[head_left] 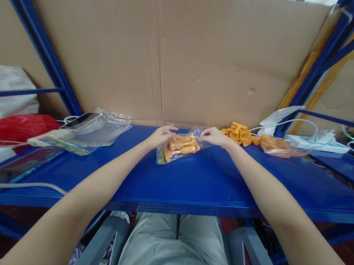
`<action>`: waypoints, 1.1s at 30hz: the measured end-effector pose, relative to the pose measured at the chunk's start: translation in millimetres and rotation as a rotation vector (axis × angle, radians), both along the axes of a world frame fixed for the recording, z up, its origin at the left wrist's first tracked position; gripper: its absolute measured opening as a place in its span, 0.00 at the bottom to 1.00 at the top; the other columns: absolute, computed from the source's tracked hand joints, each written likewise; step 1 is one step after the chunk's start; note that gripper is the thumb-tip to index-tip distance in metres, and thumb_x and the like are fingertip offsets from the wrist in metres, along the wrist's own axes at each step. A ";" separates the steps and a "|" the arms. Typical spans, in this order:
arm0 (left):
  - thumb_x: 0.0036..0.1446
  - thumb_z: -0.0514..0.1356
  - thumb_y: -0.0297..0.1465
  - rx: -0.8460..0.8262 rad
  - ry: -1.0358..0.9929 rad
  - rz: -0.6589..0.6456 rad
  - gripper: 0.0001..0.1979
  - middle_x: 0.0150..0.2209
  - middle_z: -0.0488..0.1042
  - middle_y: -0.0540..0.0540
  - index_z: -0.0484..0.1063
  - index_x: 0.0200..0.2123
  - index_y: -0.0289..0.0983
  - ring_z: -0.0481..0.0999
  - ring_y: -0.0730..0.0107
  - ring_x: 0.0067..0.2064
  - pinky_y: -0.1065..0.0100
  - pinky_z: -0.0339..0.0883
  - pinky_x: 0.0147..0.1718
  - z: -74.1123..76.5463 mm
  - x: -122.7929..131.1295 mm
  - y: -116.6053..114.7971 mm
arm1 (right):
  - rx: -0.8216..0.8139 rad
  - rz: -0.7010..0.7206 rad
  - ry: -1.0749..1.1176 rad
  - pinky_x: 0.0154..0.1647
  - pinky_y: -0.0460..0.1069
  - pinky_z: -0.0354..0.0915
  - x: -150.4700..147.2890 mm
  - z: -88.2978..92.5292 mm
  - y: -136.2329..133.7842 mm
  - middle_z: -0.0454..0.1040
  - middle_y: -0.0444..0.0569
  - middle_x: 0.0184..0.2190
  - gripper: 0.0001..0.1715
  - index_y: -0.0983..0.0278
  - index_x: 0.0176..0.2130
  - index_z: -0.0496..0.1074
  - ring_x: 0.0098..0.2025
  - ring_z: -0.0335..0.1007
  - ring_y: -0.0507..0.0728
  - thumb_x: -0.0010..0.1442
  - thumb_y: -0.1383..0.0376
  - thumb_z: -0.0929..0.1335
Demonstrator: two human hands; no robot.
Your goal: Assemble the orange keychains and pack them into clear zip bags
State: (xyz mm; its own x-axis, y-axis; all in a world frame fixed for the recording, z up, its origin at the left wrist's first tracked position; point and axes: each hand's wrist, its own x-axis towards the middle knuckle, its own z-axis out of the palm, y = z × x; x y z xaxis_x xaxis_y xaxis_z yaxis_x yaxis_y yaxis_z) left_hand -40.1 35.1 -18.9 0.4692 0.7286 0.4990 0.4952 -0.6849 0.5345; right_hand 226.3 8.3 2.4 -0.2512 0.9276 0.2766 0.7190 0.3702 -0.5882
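Observation:
A clear plastic bag (182,146) with orange plastic pieces inside lies on the blue shelf in front of me. A colourful printed strip runs along its left end. My left hand (162,136) rests at the bag's upper left, fingers stretched out and apart over its edge. At the other end, my right hand (214,136) has its fingers pinched together on the clear film of the bag. Just right of that hand sits a loose heap of orange plastic pieces (238,133) with cup-like ends. The fingertips are small and partly hidden.
Flat clear bags (94,132) lie at the left, beside a red plastic bag (18,130) and a dark tablet-like panel (24,165). Another filled bag of orange pieces (277,146) is at the right, near a white power strip (320,144). A cardboard wall (170,58) closes the back.

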 end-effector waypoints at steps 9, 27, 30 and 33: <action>0.58 0.54 0.33 -0.183 -0.101 0.391 0.10 0.32 0.80 0.47 0.74 0.31 0.38 0.78 0.63 0.39 0.67 0.68 0.42 -2.2 9.4 -2.1 | 0.211 -0.471 -0.251 0.58 0.66 0.59 -4.0 -4.3 -9.4 0.68 0.64 0.56 0.25 0.67 0.50 0.69 0.61 0.61 0.70 0.58 0.54 0.69; 0.60 0.57 0.33 -0.454 -0.273 0.286 0.09 0.37 0.81 0.45 0.70 0.42 0.37 0.78 0.63 0.47 0.64 0.66 0.49 -16.0 14.4 2.3 | -0.451 -0.347 0.717 0.28 0.42 0.68 -19.2 -10.5 -8.9 0.71 0.43 0.19 0.05 0.66 0.34 0.69 0.22 0.68 0.48 0.64 0.72 0.66; 0.60 0.57 0.33 -0.488 -0.327 0.257 0.10 0.40 0.80 0.45 0.71 0.43 0.37 0.77 0.63 0.49 0.64 0.66 0.52 -20.1 15.3 6.6 | -0.456 -0.332 0.817 0.27 0.43 0.69 -20.8 -13.1 -7.5 0.70 0.42 0.17 0.09 0.65 0.32 0.69 0.22 0.68 0.49 0.63 0.75 0.64; 0.57 0.59 0.31 -0.524 -0.416 0.264 0.07 0.39 0.80 0.45 0.71 0.40 0.36 0.78 0.65 0.47 0.65 0.67 0.51 -21.4 15.1 10.7 | -0.469 -0.281 0.889 0.29 0.44 0.70 -22.4 -14.3 -6.4 0.71 0.44 0.18 0.11 0.64 0.30 0.67 0.21 0.68 0.49 0.63 0.76 0.64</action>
State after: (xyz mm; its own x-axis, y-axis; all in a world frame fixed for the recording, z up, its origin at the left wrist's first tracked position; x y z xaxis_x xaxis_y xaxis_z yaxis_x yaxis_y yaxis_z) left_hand -25.0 45.8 -40.3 0.0915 0.9842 0.1515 0.2928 -0.1720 0.9406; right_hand 203.9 1.9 -11.9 0.1075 0.9833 -0.1469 -0.0185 -0.1458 -0.9891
